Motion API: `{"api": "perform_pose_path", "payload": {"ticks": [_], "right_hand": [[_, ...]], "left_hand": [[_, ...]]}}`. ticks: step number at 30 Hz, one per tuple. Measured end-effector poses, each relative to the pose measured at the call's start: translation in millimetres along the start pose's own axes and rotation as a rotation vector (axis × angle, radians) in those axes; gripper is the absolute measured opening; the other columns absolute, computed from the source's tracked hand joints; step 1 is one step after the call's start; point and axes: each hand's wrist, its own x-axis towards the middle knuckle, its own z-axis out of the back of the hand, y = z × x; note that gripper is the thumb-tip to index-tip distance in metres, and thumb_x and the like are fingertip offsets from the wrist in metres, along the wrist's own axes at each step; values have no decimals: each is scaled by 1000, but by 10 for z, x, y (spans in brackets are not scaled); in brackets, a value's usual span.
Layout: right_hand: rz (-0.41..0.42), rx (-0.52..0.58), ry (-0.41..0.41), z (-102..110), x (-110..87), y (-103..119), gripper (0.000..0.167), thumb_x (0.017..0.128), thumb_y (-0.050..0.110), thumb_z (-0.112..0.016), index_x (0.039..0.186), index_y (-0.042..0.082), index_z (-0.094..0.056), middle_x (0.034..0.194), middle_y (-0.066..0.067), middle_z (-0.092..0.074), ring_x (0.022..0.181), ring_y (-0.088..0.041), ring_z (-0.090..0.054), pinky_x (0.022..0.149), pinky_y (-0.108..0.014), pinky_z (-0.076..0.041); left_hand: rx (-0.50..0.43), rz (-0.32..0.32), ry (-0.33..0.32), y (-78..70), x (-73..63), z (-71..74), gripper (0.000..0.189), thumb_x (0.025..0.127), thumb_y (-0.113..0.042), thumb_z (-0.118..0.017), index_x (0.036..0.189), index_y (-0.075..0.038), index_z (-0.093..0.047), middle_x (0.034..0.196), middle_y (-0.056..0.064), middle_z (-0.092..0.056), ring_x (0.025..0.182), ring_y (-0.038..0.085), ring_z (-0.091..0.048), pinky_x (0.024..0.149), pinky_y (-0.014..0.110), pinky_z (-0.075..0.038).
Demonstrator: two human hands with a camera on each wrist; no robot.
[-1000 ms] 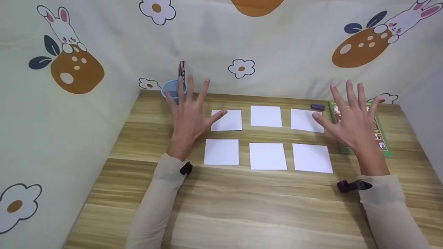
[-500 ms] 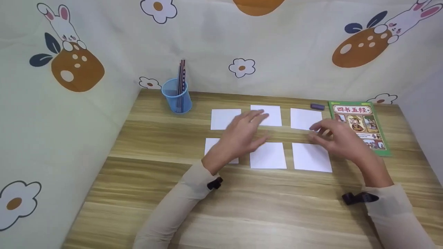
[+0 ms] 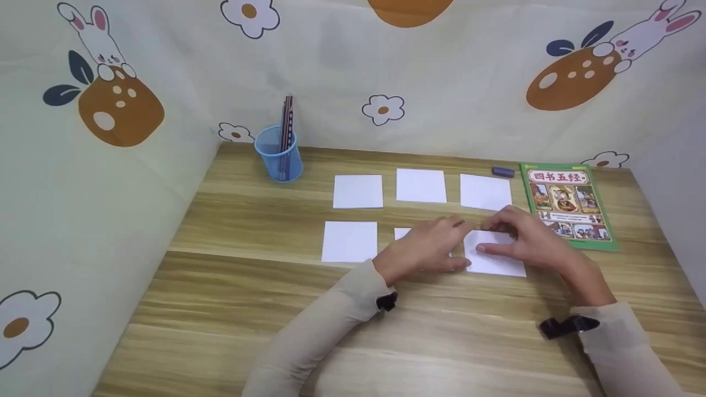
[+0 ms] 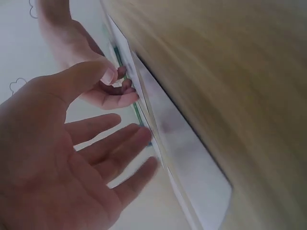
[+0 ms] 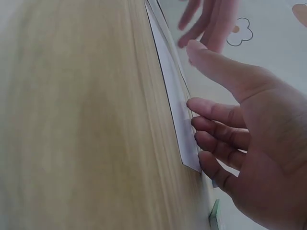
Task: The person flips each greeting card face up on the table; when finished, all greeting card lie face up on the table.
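Note:
Square white cards lie in two rows on the wooden table. My left hand (image 3: 424, 246) is over the lower middle card (image 3: 401, 233), covering most of it. Its fingers are loosely bent, with the thumb apart, and it holds nothing. My right hand (image 3: 532, 240) hovers at the lower right card (image 3: 493, 266), fingers bent and thumb pointing left over the card. In the right wrist view the right hand's fingertips (image 5: 206, 155) are close to a card's edge (image 5: 180, 120); whether they touch it I cannot tell. The lower left card (image 3: 350, 242) lies beside my left wrist.
Three more cards form the back row, among them the upper middle card (image 3: 421, 186). A blue cup (image 3: 282, 164) with pencils stands at the back left. A dark purple cylinder (image 3: 503, 172) lies near a green-bordered book (image 3: 568, 204) on the right. Patterned cloth (image 3: 331, 71) hangs behind.
Both hands have come down from a raised, spread-finger pose. The left has moved right to the lower middle card, and the right inward to the lower right card. The cards look unmoved.

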Motion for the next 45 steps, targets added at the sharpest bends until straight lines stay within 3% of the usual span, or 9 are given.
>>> {"api": "perform_pose_path", "payload": {"ticks": [8, 12, 23, 28, 31, 34, 38, 41, 45], "right_hand": [[-44, -2, 85, 12, -67, 45, 68, 75, 53, -97, 124, 15, -70, 120, -2, -70, 113, -20, -65, 103, -38, -53], [-52, -8, 108, 31, -88, 75, 70, 76, 51, -97, 126, 13, -68, 122, -4, -70, 113, -21, -63, 102, -37, -53], [-84, -92, 197, 157, 22, 262, 68, 76, 48, -98, 121, 6, -68, 115, -9, -70, 103, -22, -63, 93, -40, -54], [-124, -73, 252, 167, 109, 337, 65, 79, 43, -97, 121, 7, -62, 111, -10, -68, 96, -22, -60, 86, -37, -52], [-91, -27, 228, 153, 146, 318, 63, 83, 37, -95, 129, 9, -62, 110, -8, -72, 87, -20, -59, 76, -30, -50], [-15, 17, 138, 163, 163, 278, 54, 89, 32, -91, 133, 11, -67, 107, -6, -73, 83, -17, -58, 71, -25, -50], [31, 171, -14, 226, 147, 240, 22, 103, 27, -76, 119, 11, -75, 103, -4, -70, 89, -16, -63, 77, -20, -52], [73, 414, -76, 282, 99, 230, 23, 113, 19, -57, 106, 3, -72, 104, -8, -69, 93, -18, -64, 79, -22, -53], [168, 635, -59, 335, 41, 195, 10, 105, -1, -59, 105, -8, -65, 106, -14, -67, 98, -22, -67, 87, -26, -56]], "left_hand": [[59, 15, 18, -51, -25, -101, 73, 101, -56, -71, 160, -18, -50, 162, 4, -54, 148, 21, -50, 119, 38, -52], [69, 21, 31, -55, -13, -127, 69, 101, -56, -70, 158, -19, -54, 164, 3, -51, 152, 21, -46, 123, 40, -49], [7, 23, 33, -5, 30, -113, 61, 102, -53, -69, 155, -25, -58, 164, 3, -50, 151, 22, -45, 119, 45, -51], [-132, -5, 15, 35, 34, -111, 57, 104, -48, -68, 153, -21, -60, 161, 1, -55, 151, 20, -47, 125, 37, -45], [-277, -28, -20, 70, 40, -96, 55, 105, -42, -69, 152, -16, -59, 150, 1, -63, 141, 18, -55, 120, 29, -47], [-475, -51, -123, 93, 48, -91, 44, 109, -35, -64, 144, -9, -55, 134, 5, -69, 126, 14, -63, 107, 22, -51], [-701, -87, -281, 84, 79, -81, 22, 116, -19, -48, 134, -7, -49, 127, 12, -71, 116, 14, -68, 97, 16, -53], [-741, -64, -312, 66, 98, -76, 31, 113, -13, -49, 144, -9, -46, 145, 12, -65, 130, 17, -65, 107, 19, -52], [-666, 12, -277, 75, 108, -87, 65, 106, -22, -66, 163, -16, -36, 168, 5, -45, 154, 17, -47, 125, 29, -42]]}}
